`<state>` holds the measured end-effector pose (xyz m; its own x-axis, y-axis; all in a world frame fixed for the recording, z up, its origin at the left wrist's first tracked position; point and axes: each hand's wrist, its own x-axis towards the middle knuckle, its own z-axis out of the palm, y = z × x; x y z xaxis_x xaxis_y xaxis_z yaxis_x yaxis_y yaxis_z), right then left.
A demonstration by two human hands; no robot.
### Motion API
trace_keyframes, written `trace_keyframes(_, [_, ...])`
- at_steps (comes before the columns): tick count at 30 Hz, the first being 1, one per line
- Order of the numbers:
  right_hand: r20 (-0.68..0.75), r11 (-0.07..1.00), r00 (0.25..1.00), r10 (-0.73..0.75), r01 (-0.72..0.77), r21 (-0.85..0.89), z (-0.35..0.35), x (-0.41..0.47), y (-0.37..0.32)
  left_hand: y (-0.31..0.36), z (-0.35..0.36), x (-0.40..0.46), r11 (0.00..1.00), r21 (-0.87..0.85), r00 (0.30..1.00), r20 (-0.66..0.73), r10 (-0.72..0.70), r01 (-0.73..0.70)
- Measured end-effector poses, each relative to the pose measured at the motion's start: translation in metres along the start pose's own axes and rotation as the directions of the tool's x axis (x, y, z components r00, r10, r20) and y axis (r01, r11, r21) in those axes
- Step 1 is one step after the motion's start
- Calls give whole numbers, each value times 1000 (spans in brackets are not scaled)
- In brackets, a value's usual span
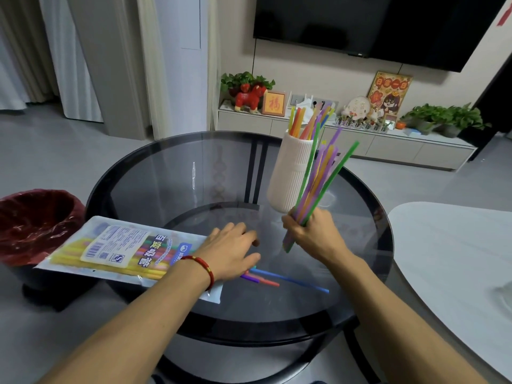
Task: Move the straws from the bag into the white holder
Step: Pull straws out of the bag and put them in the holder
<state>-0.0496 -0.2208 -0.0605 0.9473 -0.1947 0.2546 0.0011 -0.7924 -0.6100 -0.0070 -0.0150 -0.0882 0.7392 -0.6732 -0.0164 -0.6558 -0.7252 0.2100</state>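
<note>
A clear plastic bag of coloured straws lies on the left side of the round glass table. My left hand rests palm down on the bag's open right end, fingers spread. A few loose straws, blue, purple and pink, poke out onto the glass beside it. My right hand grips a bundle of straws, green, purple and orange, pointing up and to the right. Just behind the bundle stands the ribbed white holder, with several straws inside it.
A bin with a red liner sits left of the table. A pale table fills the right side. Behind are a low cabinet with ornaments and plants, and a wall-mounted television.
</note>
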Motion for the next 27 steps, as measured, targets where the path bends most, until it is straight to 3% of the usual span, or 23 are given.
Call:
trace_keyframes(3, [67,999,997,41,-42,16,10,-3,5,2,-2,1,1000,-27,1000,-15,-16,16])
trace_keyframes(6, [106,1000,994,6,-8,18,11,-2,7,12,-7,5,974,-225,976,-218,-17,-33])
trace_keyframes(8, [149,997,986,-72,76,-18,13,-4,7,26,-16,11,863,-494,947,-314,-65,-105])
trace_keyframes(10, [149,985,976,-161,168,-35,16,-7,3,47,-23,20,741,-654,943,-319,-91,-150])
trace_keyframes(14, [108,971,965,-239,238,17,18,-9,-5,76,-19,33,749,-647,908,-387,-160,-144])
trace_keyframes(19, [345,983,932,-111,155,-102,-15,-6,2,69,-10,37,878,-461,874,-471,-119,-130])
trace_keyframes(21, [249,995,968,-30,53,-87,-36,-6,7,66,-6,34,869,-470,904,-422,-67,-155])
trace_keyframes(23, [168,990,986,-18,-6,141,-53,-12,2,68,-7,33,844,-503,911,-410,-45,-185])
trace_keyframes(25, [140,919,988,-71,10,393,-56,-16,-13,74,-13,34,772,-608,917,-390,-88,-185])
trace_keyframes(27, [-8,926,996,-94,90,365,-46,-14,-29,80,-18,33,720,-669,924,-367,-104,-185])
